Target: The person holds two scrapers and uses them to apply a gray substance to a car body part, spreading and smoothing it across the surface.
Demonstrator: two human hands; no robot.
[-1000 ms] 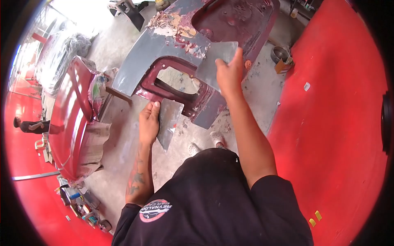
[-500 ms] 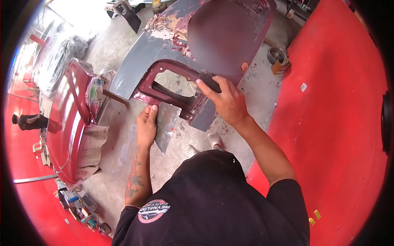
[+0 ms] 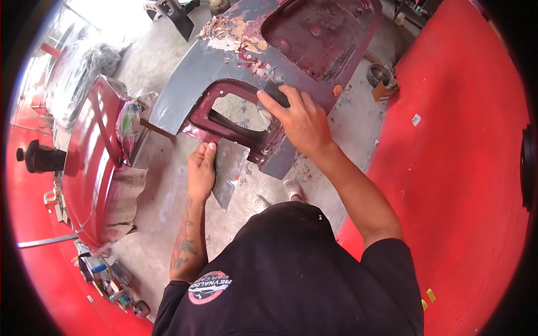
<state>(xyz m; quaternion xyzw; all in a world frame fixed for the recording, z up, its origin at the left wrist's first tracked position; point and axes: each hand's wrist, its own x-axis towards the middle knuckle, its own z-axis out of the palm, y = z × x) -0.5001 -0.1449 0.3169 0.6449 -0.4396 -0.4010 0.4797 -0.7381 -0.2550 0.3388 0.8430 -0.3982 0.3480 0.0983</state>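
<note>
My left hand (image 3: 202, 168) pinches the edge of a flat grey mixing plate (image 3: 228, 168) between thumb and fingers; a small red smear shows near its right side. Higher up, my right hand (image 3: 302, 120) grips a dark putty spreader (image 3: 277, 95), pressed close to the strip beside the panel's opening. The car body panel (image 3: 190, 95) is grey and maroon, with peeling, patchy paint at its upper part. A cut-out with a maroon inner frame (image 3: 199, 120) lies between my hands, the floor visible through it.
Left of me stands a glossy red car panel (image 3: 92, 168) with paper taped along it. A person (image 3: 42, 158) in dark clothes is beyond it. Tools (image 3: 109, 283) lie at lower left. A metal bowl (image 3: 379, 74) sits by the red wall (image 3: 448, 168) at right.
My right hand has moved up and left along the panel with the spreader. The left hand and plate stay nearly still. The person at far left has shifted slightly.
</note>
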